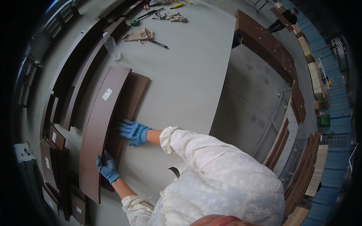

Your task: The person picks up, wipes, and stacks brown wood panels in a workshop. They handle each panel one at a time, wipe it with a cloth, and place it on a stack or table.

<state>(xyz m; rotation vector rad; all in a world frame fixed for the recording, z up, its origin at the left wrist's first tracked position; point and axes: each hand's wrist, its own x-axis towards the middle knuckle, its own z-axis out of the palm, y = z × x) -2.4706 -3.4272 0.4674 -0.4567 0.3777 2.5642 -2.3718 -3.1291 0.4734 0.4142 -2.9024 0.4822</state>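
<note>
A long brown panel (pixel 100 128) with a white label (pixel 107 94) lies tilted or raised over a second brown panel (pixel 136 92), which shows along its right side. My left hand (pixel 108 168), in a blue glove, grips the upper panel's right edge near its lower end. My right hand (pixel 135 132), gloved in the same blue, is stretched out over the lower panel beside that edge. Its fingers are apart, with the tips slightly blurred and in shadow. Whether the right fingertips touch the lower panel, I cannot tell.
Both panels rest on a grey table (pixel 184 83). Beyond them stand a clear plastic bottle (pixel 112 47), a crumpled tan cloth (pixel 138 35) and a black marker (pixel 158 44). More brown boards (pixel 52 165) are stacked at left. A person (pixel 288 19) carries a board at far right.
</note>
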